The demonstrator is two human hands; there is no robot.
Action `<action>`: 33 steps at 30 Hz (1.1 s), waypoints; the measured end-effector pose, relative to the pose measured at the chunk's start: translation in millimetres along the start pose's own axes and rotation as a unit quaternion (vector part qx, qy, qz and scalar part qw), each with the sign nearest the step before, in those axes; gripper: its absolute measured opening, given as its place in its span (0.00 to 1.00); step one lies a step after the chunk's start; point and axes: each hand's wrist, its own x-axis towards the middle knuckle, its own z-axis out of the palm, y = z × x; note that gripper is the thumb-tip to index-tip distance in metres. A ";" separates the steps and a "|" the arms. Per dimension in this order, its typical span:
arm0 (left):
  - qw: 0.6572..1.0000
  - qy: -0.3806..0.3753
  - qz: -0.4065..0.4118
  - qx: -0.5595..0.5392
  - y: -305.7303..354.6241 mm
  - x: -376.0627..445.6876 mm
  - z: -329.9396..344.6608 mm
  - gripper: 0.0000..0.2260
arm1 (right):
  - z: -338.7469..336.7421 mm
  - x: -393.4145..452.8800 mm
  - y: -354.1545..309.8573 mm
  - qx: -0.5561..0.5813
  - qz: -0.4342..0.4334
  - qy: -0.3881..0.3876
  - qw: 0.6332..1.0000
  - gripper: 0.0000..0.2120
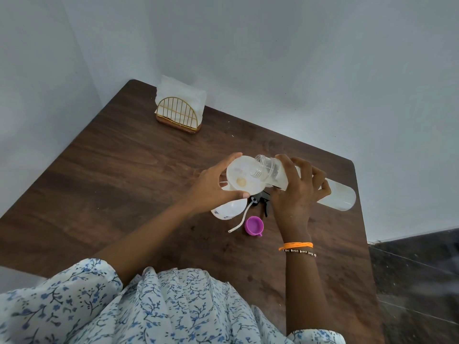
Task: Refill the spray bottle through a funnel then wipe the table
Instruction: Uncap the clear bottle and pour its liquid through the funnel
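Spray bottle (227,211), white with small dark blue markings, is standing near the middle of the dark wood-grain table (124,170); only its lower body is showing, since the funnel and the left hand are covering the upper part. Translucent white funnel (244,175) is sitting above the bottle, mouth facing up, with a small tan spot visible at the bottom of its bowl. Left hand (211,188) is gripping the funnel rim, thumb on the near edge and fingers curled round the far edge. Right hand (296,188) is clamped around a long clear refill bottle (335,194), which is lying nearly level with its open threaded neck resting over the funnel's right rim; whether liquid is flowing cannot be told. Black trigger sprayer head (263,201) is lying on the table just beside the spray bottle, partly hidden under the right hand, with its white dip tube (239,220) trailing toward the near edge. Purple cap (253,225) is lying just right of the tube's end, hollow side up. Gold wire napkin holder (176,114), filled with white napkins (181,94), is standing well apart at the far left corner. Right wrist is wearing an orange thread (295,245) and a beaded bracelet (300,252). Blue-flowered white sleeves (99,306) are filling the lower frame.
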 end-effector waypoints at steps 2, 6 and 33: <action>1.000 0.002 0.003 0.000 0.2 -0.5 -0.2 0.38 | -0.6 0.7 0.4 0.000 -0.001 0.001 1.000 0.30; 1.000 0.001 0.003 -0.007 0.3 -0.8 -0.4 0.38 | -0.7 0.8 0.8 0.000 -0.002 0.000 1.000 0.30; 1.000 -0.006 0.000 -0.001 0.2 0.3 -0.7 0.38 | -0.8 1.0 -1.6 0.007 -0.007 0.018 1.000 0.29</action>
